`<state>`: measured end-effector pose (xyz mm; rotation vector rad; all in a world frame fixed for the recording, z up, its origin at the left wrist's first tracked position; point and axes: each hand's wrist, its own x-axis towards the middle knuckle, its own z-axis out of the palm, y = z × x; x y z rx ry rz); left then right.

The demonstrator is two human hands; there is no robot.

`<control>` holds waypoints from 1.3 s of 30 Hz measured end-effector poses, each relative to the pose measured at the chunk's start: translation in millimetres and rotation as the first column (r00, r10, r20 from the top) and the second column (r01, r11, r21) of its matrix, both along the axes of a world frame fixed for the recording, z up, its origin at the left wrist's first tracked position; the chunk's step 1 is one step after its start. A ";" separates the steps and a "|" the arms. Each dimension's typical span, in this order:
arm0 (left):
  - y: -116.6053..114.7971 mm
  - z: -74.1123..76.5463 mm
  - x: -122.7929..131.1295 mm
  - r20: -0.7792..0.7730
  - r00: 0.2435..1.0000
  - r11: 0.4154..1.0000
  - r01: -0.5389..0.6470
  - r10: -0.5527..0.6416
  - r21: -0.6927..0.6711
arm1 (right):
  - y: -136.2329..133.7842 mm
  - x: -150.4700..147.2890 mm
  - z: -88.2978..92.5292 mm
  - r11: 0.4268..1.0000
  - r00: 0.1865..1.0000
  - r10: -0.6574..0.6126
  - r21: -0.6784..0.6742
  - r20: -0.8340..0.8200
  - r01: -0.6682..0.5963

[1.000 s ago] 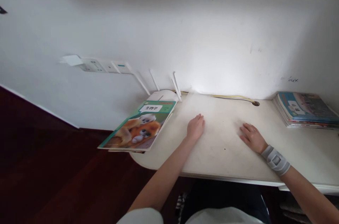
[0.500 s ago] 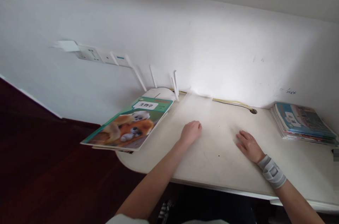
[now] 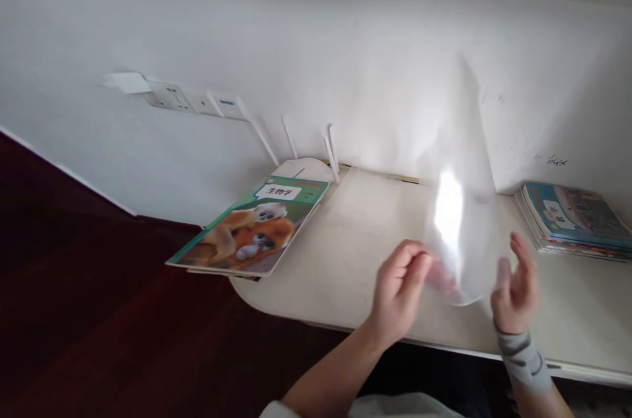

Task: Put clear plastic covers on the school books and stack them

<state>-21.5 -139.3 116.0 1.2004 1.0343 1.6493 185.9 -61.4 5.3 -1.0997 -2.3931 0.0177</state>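
A clear plastic sheet (image 3: 469, 227), blurred and glinting with light, stands upright above the desk. My left hand (image 3: 399, 296) pinches its near left edge between thumb and fingers, some of which show through the plastic. Just right of the sheet is my right hand (image 3: 516, 289), raised with thumb and fingers apart; a grey wrist brace (image 3: 526, 362) wraps its wrist. Whether the right thumb touches the plastic I cannot tell. Another clear sheet (image 3: 378, 204) appears to lie flat on the desk behind my left hand.
A biology textbook with monkeys on its cover (image 3: 247, 234) overhangs the left end of the white desk (image 3: 316, 286). Behind it stands a white router (image 3: 309, 169) with upright antennas. A stack of books (image 3: 575, 217) lies at right against the wall. Sockets (image 3: 170, 95) line the wall.
Both hands have risen from the desktop and moved right and nearer. My left hand now holds up a clear plastic sheet. My right hand has turned upward with its fingers spread.
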 end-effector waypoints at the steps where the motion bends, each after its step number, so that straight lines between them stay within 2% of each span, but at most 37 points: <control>1: -2.6 -6.6 -10.6 0.032 0.998 0.997 -0.061 0.062 -0.036 | -1.0 10.6 3.4 0.999 0.999 -0.033 0.005 0.008 0.033; 3: -3.3 -26.4 -34.9 -0.006 0.977 0.971 -0.213 0.214 -0.107 | -6.2 32.1 10.6 0.994 0.994 -0.106 0.018 0.020 0.106; 4: -1.9 -38.3 -47.2 -0.064 0.969 0.958 -0.247 0.240 -0.144 | -10.5 42.0 13.7 0.989 0.989 -0.148 0.028 0.021 0.147; 7: 5.6 -74.3 -77.6 -0.358 0.908 0.905 -0.326 0.218 -0.275 | -26.1 63.1 16.1 0.949 0.955 -0.297 0.106 -0.005 0.296; 9: 11.3 -92.8 -89.0 -0.585 0.792 0.863 -0.409 0.175 -0.295 | -33.8 68.5 10.4 0.913 0.929 -0.370 0.178 -0.016 0.367; 12: 19.3 -107.8 -93.0 -0.838 0.541 0.835 -0.492 0.070 -0.248 | -34.8 69.2 -6.8 0.905 0.925 -0.378 0.226 0.039 0.360; 14: 23.5 -110.5 -90.7 -0.921 0.390 0.821 -0.525 0.000 -0.223 | -29.5 69.5 -19.9 0.931 0.938 -0.330 0.198 0.101 0.306; 17: 25.9 -109.6 -86.8 -0.962 0.262 0.789 -0.575 -0.073 -0.216 | -19.8 72.1 -34.0 0.968 0.955 -0.243 0.103 0.167 0.229; 21: 22.5 -110.4 -84.2 -0.972 0.219 0.769 -0.605 -0.089 -0.207 | -14.0 76.3 -38.6 0.983 0.968 -0.182 0.033 0.175 0.179; 25: 19.0 -115.6 -85.9 -0.976 0.218 0.816 -0.568 0.023 -0.108 | -16.7 81.3 -37.1 0.993 0.972 -0.120 0.032 0.202 0.116; 27: 20.1 -113.5 -95.8 -0.979 0.175 0.838 -0.546 0.104 -0.009 | -18.6 84.3 -37.9 0.993 0.973 -0.115 0.058 0.198 0.106; 29: 23.0 -104.9 -116.2 -0.979 0.085 0.829 -0.548 0.185 0.109 | -19.3 87.0 -40.3 0.989 0.977 -0.129 0.095 0.168 0.115; 31: 25.8 -91.5 -145.5 -0.976 -0.043 0.769 -0.609 0.214 0.196 | -18.7 88.9 -44.3 0.984 0.979 -0.149 0.122 0.141 0.132; 33: 27.1 -79.3 -176.9 -0.975 -0.164 0.666 -0.712 0.149 0.222 | -17.1 90.7 -49.1 0.982 0.978 -0.155 0.132 0.141 0.137; 34: 27.1 -75.7 -190.7 -0.976 -0.197 0.616 -0.759 0.091 0.211 | -16.2 91.9 -51.6 0.982 0.977 -0.153 0.133 0.147 0.133; 36: 26.6 -75.0 -210.2 -0.979 -0.198 0.564 -0.815 -0.049 0.136 | -14.2 95.2 -56.4 0.982 0.978 -0.145 0.142 0.149 0.124; 39: 26.3 -81.2 -218.7 -0.964 -0.206 0.556 -0.828 -0.170 0.079 | -11.6 101.4 -62.2 0.976 0.982 -0.157 0.169 0.106 0.137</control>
